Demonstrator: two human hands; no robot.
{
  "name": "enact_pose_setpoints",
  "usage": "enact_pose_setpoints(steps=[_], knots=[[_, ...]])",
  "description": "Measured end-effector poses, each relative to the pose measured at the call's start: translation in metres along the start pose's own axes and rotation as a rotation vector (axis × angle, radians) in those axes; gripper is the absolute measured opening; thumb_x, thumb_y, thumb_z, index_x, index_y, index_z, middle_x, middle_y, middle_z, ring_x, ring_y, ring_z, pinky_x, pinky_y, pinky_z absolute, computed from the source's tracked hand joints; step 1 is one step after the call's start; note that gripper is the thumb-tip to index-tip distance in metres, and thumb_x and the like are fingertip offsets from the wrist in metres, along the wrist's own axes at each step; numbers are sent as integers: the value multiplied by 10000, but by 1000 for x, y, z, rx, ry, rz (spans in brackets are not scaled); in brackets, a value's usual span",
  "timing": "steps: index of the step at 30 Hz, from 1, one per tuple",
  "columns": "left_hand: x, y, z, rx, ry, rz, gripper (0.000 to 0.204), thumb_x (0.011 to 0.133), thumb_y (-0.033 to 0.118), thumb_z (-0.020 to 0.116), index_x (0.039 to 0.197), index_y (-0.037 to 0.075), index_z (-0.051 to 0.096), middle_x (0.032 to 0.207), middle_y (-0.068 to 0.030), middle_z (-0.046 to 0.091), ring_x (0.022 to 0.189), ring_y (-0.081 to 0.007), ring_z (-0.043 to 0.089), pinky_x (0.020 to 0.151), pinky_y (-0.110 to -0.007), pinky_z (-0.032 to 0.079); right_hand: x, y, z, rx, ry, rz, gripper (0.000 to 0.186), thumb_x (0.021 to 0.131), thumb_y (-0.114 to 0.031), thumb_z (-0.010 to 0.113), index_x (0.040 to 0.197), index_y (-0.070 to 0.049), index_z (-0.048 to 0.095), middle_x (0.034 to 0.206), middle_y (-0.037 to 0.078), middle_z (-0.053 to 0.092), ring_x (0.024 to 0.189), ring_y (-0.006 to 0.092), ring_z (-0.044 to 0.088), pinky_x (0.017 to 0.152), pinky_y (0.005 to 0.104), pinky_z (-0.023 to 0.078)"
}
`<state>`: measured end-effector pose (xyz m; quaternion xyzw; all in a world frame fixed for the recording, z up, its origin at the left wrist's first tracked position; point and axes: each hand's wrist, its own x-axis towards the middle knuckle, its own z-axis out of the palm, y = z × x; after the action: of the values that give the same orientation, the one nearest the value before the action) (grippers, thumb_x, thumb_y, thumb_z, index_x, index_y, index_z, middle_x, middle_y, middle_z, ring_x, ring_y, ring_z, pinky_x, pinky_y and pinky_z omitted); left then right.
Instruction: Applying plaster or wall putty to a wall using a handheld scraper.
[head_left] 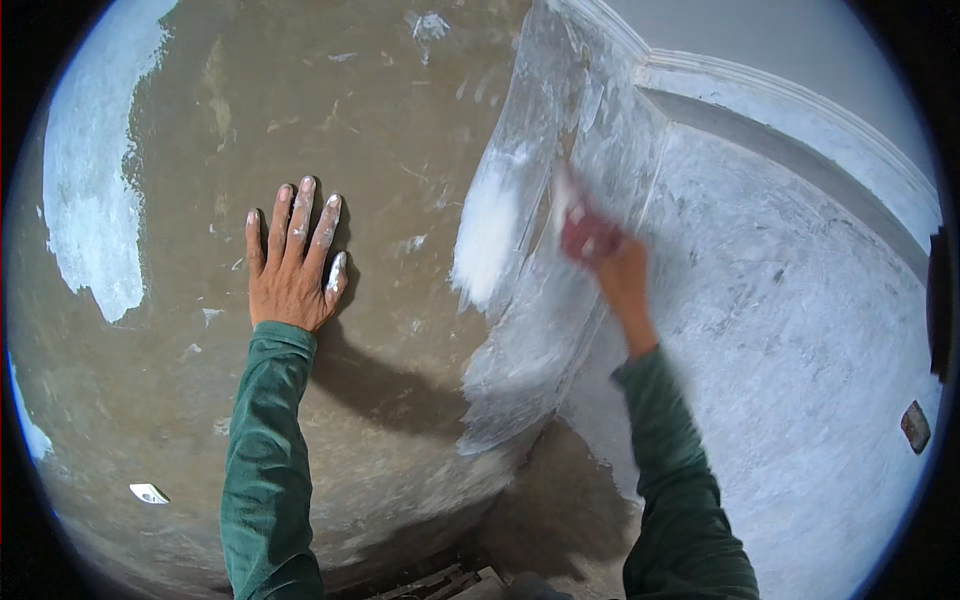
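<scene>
Flat against a brown plastered wall [390, 130], my left hand [288, 275] has its fingers stretched out, with white smears on the fingertips and thumb. My right hand [624, 278] grips a putty knife [588, 234] with a dark red handle, near the inner corner of the room. Motion blurs the knife, and its blade, pointing up and left, is hard to make out. Left of the knife, a thick white patch of putty [490, 230] is on the brown wall. Thinner, streaky putty spreads around it along the corner.
The adjoining right wall [780, 320] is coated whitish grey, under a curved moulding [790, 95]. Another white patch [95, 170] covers the far left. A white fitting [149, 493] sits low on the brown wall, a dark wall box [915, 427] at right. Below lie wood-like pieces [450, 583].
</scene>
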<state>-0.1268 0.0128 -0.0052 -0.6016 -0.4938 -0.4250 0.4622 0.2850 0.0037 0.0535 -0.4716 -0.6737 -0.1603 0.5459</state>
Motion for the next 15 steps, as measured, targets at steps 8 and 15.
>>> enact_pose_setpoints(steps=[8,15], knots=[[9,12,6,-26,45,18,644,956,381,500,1572,287,338,1669,-20,242,1539,-254,214,1267,-523,84,220,49,-69,-256,258,60,350,791,-268,620,980,13,709,970,282,710,955,472,675,836,482,526],[2,4,8,13,32,3,631,954,377,482,1563,271,361,1665,-21,252,1537,-254,222,1268,-521,90,123,-31,26,-326,197,-165,348,819,-254,630,1044,-1,710,990,267,712,960,455,674,832,503,526]])
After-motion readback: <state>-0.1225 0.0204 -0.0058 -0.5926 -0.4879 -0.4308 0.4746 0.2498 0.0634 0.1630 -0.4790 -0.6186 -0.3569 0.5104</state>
